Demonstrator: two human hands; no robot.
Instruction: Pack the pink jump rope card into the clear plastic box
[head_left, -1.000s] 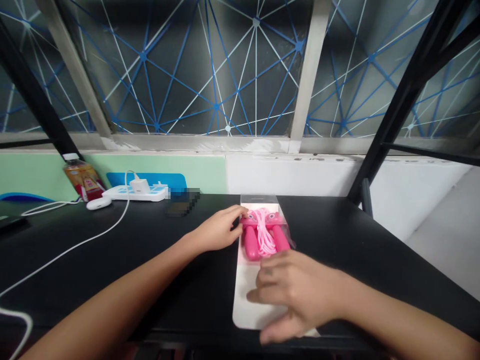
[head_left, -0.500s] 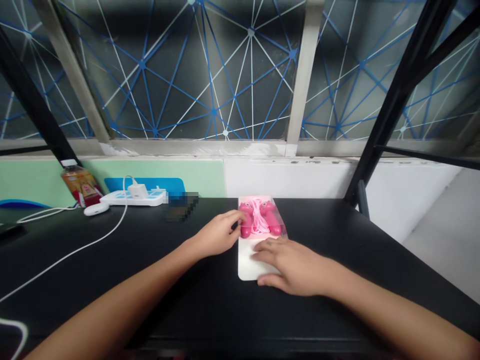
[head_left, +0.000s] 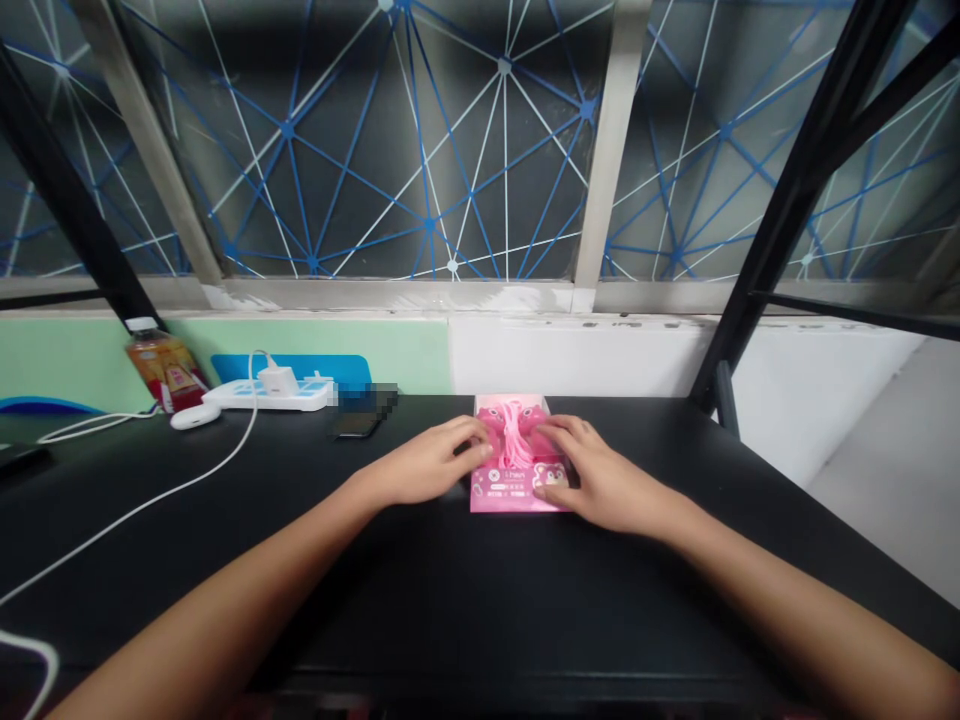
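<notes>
Pink pack [head_left: 513,462], flanked.
Left hand [head_left: 429,462] at its nine o'clock, right hand [head_left: 604,482] at three, both loosely spread, touching it.

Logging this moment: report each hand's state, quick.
Left hand: loosely open, at the left side of the pink package.
Right hand: loosely open, at its right side.

Indoor workspace, home or office unclear, black desk [head_left: 420,600], patterned window [head_left: 360,160], power strip [head_left: 296,398], drink bottle [head_left: 165,370]
</notes>
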